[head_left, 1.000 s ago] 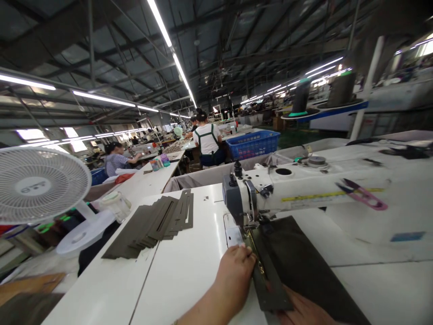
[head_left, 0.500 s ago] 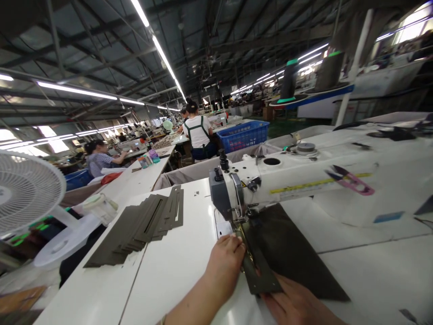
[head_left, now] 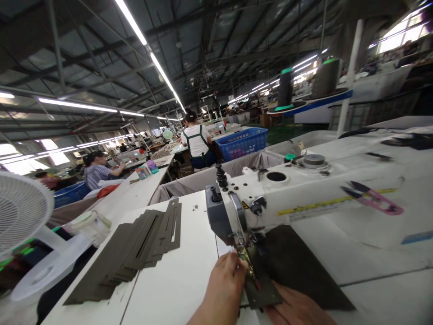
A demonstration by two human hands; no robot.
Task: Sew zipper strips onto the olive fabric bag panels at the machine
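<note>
A dark olive panel (head_left: 294, 262) lies under the needle end of a white sewing machine (head_left: 237, 216). In the panel's narrow slot a gold-toothed zipper (head_left: 249, 262) runs toward the presser foot. My left hand (head_left: 227, 280) is closed at the slot's left edge, just in front of the foot, with its fingertips pinched on the zipper or panel edge; which one, I cannot tell. My right hand (head_left: 294, 304) grips the panel's near end from the right, partly beneath it, so some fingers are hidden.
Left on the white table lies a fanned stack of slotted olive panels (head_left: 135, 253). A white fan (head_left: 23, 216) stands beyond it. Pink-handled thread snips (head_left: 375, 198) rest on the machine arm. Behind are a blue crate (head_left: 241, 144), thread cones (head_left: 286, 90) and two seated co-workers (head_left: 196, 140).
The camera view has shifted, so the table and machine sit lower. My left fingers have curled into a tighter pinch beside the zipper. My right hand keeps its grip on the panel.
</note>
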